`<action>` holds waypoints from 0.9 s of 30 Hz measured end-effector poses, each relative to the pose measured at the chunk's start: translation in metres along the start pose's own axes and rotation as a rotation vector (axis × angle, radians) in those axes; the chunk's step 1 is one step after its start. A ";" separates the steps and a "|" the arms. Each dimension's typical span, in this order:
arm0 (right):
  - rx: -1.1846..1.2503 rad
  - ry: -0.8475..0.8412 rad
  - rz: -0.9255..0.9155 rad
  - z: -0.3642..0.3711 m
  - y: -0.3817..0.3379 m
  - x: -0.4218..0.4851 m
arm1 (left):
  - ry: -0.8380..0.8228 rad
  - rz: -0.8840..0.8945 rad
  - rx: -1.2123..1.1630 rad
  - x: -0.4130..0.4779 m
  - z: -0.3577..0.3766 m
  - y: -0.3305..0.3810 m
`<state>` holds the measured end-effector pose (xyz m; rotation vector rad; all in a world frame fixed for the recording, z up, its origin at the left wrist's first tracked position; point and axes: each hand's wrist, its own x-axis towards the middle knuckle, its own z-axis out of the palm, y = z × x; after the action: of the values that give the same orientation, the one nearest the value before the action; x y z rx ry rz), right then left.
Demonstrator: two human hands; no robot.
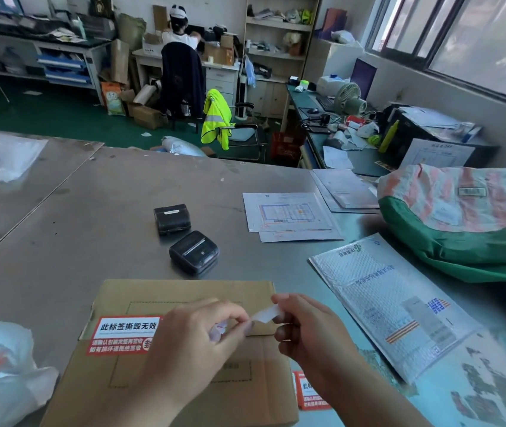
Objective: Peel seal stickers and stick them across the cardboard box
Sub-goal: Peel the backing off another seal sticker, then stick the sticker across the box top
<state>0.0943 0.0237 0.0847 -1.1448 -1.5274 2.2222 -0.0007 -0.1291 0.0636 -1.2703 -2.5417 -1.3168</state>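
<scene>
- A broad, scuffed grey metal table (97,211) is being used as the work surface, its dull sheet faces meeting at a straight seam.
- A soft woven sack (461,211), striped pink and white over green, is being left slumped at the right edge.
- A flat brown cardboard box (183,291) is being kept at the near edge, under both hands; a dashed rectangle is printed on its matte lid.
- A white bubble mailer (378,303), dimpled and rectangular, is being left just right of the box.
- Two small black printers (193,252), rounded and boxy, are being left beyond the box.
- A red-and-white seal sticker (122,334) is being shown stuck flat across the box's left edge.
- A small, white, glossy sticker strip (265,314) is being pinched at either end above the lid, between the left hand (196,340) and the right hand (304,331), fingers closed narrow on it.
</scene>
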 end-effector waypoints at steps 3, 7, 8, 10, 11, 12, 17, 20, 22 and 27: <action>-0.023 -0.050 0.004 -0.005 -0.004 0.005 | 0.052 -0.142 -0.091 -0.001 0.008 0.004; -0.036 -0.172 -0.045 -0.008 -0.011 0.009 | 0.212 -0.528 -0.546 0.001 0.020 0.014; -0.015 -0.177 -0.051 -0.009 -0.011 0.011 | 0.259 -0.632 -0.643 0.002 0.022 0.016; 0.023 -0.169 -0.057 -0.014 -0.010 0.016 | 0.311 -0.770 -0.780 0.004 0.023 0.019; 0.022 -0.163 -0.061 -0.015 -0.009 0.018 | 0.315 -0.783 -0.787 0.005 0.024 0.020; 0.009 -0.164 -0.062 -0.016 -0.008 0.020 | 0.315 -0.757 -0.738 0.004 0.024 0.021; -0.004 -0.194 -0.007 -0.019 -0.003 0.026 | 0.352 -0.362 -0.209 -0.006 0.022 0.012; 0.016 -0.229 0.060 -0.020 0.000 0.023 | 0.244 -0.116 0.161 -0.010 0.013 0.011; 0.034 -0.235 0.103 -0.020 -0.001 0.021 | 0.185 -0.033 0.286 -0.011 0.011 0.012; 0.061 -0.235 0.150 -0.022 -0.008 0.022 | 0.178 0.066 0.329 -0.008 0.017 0.016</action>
<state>0.0932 0.0549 0.0774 -1.0425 -1.4885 2.5634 0.0206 -0.1175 0.0606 -1.1078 -2.4382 -0.9048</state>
